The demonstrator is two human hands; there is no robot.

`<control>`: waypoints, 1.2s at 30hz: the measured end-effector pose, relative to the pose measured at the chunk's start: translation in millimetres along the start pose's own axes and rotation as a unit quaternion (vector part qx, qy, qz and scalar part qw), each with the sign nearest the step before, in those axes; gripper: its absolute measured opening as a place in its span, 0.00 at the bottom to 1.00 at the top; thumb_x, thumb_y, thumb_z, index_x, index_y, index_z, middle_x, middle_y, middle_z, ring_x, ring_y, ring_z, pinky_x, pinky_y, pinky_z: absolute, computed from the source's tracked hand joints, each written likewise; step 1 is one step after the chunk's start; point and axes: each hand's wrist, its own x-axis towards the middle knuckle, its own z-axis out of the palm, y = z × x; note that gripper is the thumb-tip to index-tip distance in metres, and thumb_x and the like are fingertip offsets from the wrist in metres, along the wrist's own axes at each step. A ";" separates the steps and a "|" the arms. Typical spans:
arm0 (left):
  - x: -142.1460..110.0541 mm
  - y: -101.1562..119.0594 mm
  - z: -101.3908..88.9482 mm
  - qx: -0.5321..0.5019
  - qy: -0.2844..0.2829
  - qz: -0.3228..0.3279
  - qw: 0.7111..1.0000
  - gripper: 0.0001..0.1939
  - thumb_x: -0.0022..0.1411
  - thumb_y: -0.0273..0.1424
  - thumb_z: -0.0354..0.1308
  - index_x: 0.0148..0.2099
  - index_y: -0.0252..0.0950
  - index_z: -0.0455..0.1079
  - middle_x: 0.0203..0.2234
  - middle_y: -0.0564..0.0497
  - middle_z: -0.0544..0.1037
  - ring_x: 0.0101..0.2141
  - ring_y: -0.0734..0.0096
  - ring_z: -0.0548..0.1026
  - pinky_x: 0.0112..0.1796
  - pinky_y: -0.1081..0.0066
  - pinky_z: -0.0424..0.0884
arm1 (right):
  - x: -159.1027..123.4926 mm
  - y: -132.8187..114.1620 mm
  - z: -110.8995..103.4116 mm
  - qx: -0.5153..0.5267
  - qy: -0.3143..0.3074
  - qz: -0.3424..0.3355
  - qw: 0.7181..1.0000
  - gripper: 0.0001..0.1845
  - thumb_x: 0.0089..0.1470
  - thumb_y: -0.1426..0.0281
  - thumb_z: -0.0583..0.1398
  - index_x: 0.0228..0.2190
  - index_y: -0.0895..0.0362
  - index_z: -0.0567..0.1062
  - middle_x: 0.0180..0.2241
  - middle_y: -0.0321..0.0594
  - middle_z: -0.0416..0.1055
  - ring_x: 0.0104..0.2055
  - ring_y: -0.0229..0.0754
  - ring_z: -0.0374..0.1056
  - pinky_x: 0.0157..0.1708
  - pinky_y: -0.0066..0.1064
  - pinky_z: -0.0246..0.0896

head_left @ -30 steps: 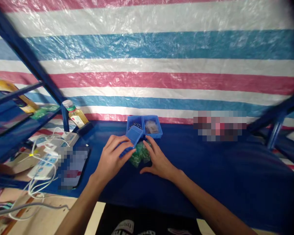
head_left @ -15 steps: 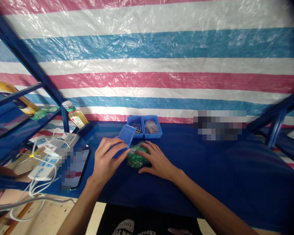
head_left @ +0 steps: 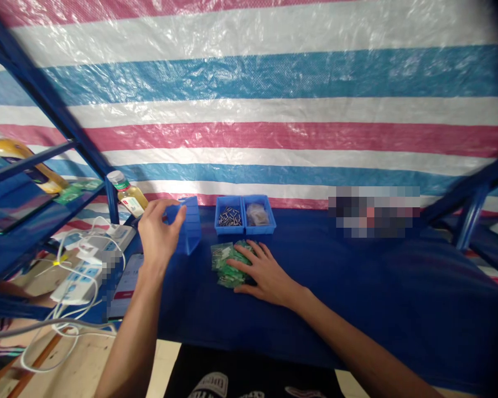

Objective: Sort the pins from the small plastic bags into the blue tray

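My left hand is raised above the blue table and grips a small blue plastic bin, tipped on its side with the open face turned away from the pile. My right hand lies flat with fingers spread on a heap of small green packets on the table. Just behind the heap stand two more blue bins side by side: the left bin holds dark metal pins, the right bin holds a clear bag.
A yellow drink bottle stands at the back left by a blue rack post. White power strips with cables and a phone lie at the left. A striped tarpaulin forms the back wall. A blurred patch sits at the right.
My left hand lifted the blue bin off the green packets and carried it up and to the left. My right hand stayed on the packets, which now lie uncovered.
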 end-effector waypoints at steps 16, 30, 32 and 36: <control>57.1 -97.4 131.4 0.136 -0.257 -0.164 0.943 0.18 0.70 0.30 0.45 0.44 0.31 0.77 0.42 0.35 0.82 0.48 0.52 0.78 0.51 0.61 0.71 | -10.7 -18.7 -2.9 0.042 0.006 -0.035 0.998 0.37 0.60 0.40 0.56 0.64 0.43 0.67 0.69 0.48 0.55 0.72 0.67 0.43 0.66 0.69 0.41; 55.0 -92.5 145.5 0.111 -0.257 -0.110 0.954 0.19 0.71 0.28 0.44 0.50 0.30 0.77 0.47 0.35 0.81 0.50 0.53 0.78 0.53 0.60 0.71 | -11.3 -28.4 3.1 0.038 0.008 -0.020 0.999 0.33 0.65 0.44 0.54 0.65 0.44 0.65 0.68 0.48 0.56 0.73 0.66 0.41 0.65 0.74 0.35; 54.8 -86.2 141.6 0.105 -0.242 -0.092 0.960 0.21 0.72 0.30 0.44 0.58 0.30 0.72 0.52 0.34 0.79 0.52 0.52 0.76 0.55 0.58 0.70 | -11.6 -29.3 3.4 0.039 0.012 -0.020 0.999 0.35 0.63 0.43 0.55 0.65 0.44 0.65 0.68 0.48 0.56 0.73 0.66 0.41 0.65 0.75 0.34; 63.8 -64.1 141.8 0.072 -0.255 0.001 0.964 0.20 0.73 0.37 0.49 0.61 0.38 0.71 0.58 0.43 0.75 0.59 0.58 0.71 0.62 0.64 0.63 | -12.0 -30.0 4.9 0.039 0.021 -0.020 0.999 0.38 0.60 0.40 0.56 0.65 0.44 0.66 0.68 0.49 0.57 0.73 0.69 0.40 0.63 0.79 0.30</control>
